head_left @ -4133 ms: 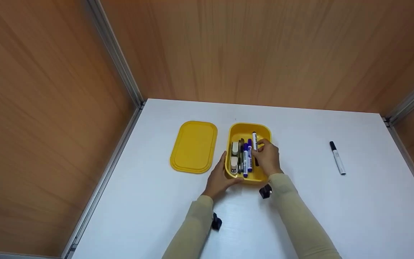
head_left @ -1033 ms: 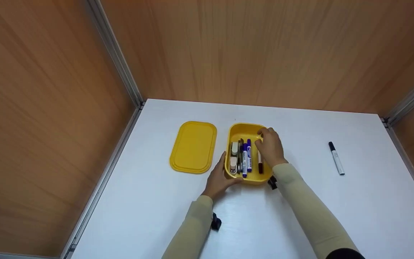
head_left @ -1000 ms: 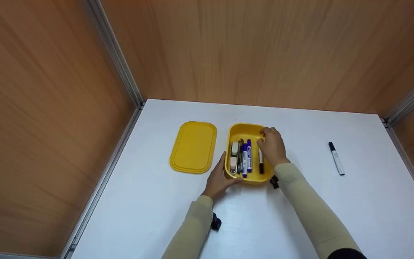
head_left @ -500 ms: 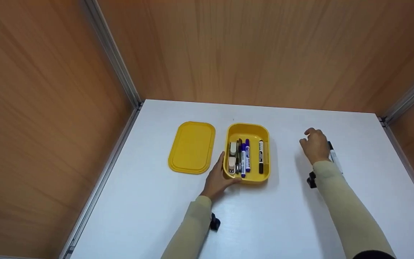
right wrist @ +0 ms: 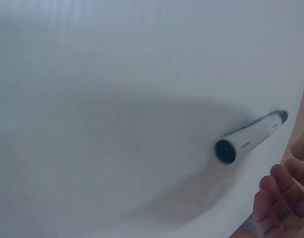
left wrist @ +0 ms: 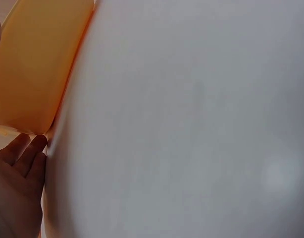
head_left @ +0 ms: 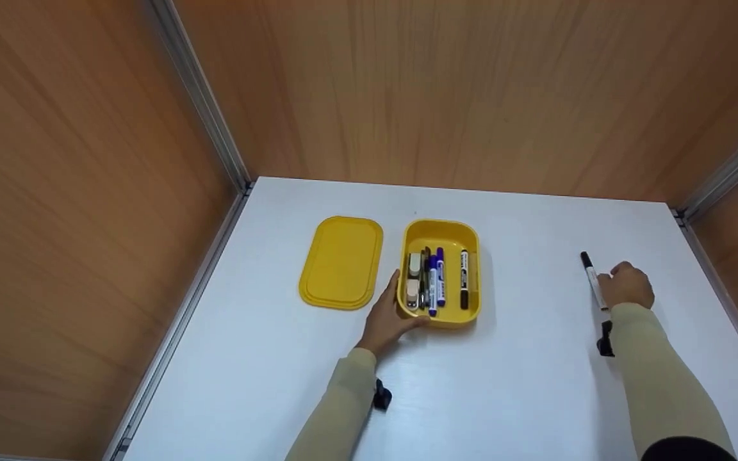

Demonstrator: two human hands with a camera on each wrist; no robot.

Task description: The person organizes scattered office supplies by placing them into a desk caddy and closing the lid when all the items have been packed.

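Head view: a white surface [head_left: 471,384] boxed in by wooden walls on three sides. A yellow box [head_left: 475,301] sits near the middle, open, and serves as the landmark. Inside it lie about five pens and two pale erasers; the packed items at its left side are hard to count exactly. One yellow lid [head_left: 341,261] lies flat just left of the box, not touching it. The left hand [head_left: 387,315] rests against the box's near-left corner, thumb up along the wall, fingers partly hidden under the box edge. Well to the right of the box, one black-capped white marker [head_left: 591,279] lies on the surface, with the right hand [head_left: 626,286] at it, fingers curled; whether its grip has closed on the marker cannot be told. Open surface lies between box and marker.

Left wrist view: blurred; the box wall [left wrist: 33,69] with straight fingers [left wrist: 28,158] beside its corner.

Right wrist view: blurred; the marker [right wrist: 248,136] seen end-on, apart from the fingertips [right wrist: 276,193], which are cut off at the frame edge.
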